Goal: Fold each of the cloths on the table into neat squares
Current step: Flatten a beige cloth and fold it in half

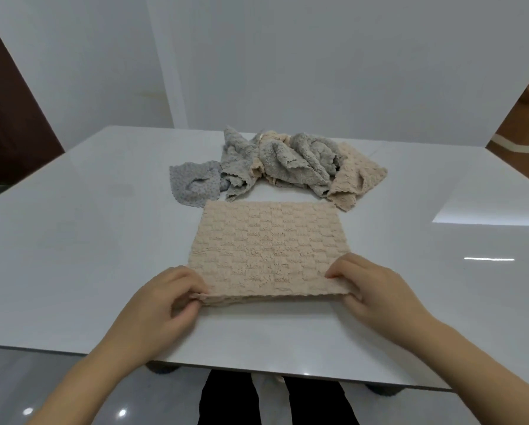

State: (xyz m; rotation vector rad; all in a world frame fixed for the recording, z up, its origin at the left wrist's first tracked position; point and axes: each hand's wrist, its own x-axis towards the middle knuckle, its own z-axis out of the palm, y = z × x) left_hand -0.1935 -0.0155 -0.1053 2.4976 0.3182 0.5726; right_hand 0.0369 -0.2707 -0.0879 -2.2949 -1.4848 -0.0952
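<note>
A beige waffle-textured cloth [269, 246] lies flat on the white table [73, 240] in front of me, folded double with two layers showing along its near edge. My left hand [168, 299] pinches the near left corner. My right hand [376, 289] pinches the near right corner. Behind it sits a crumpled pile of cloths [287, 164], grey and beige mixed. A small blue-grey cloth [195, 185] lies at the pile's left end and a beige cloth [358, 176] at its right end.
A brown cardboard box [527, 130] stands off the table at the right. A dark door [8, 118] is at the left. White walls rise behind the table. My legs show below the table's near edge [257, 368].
</note>
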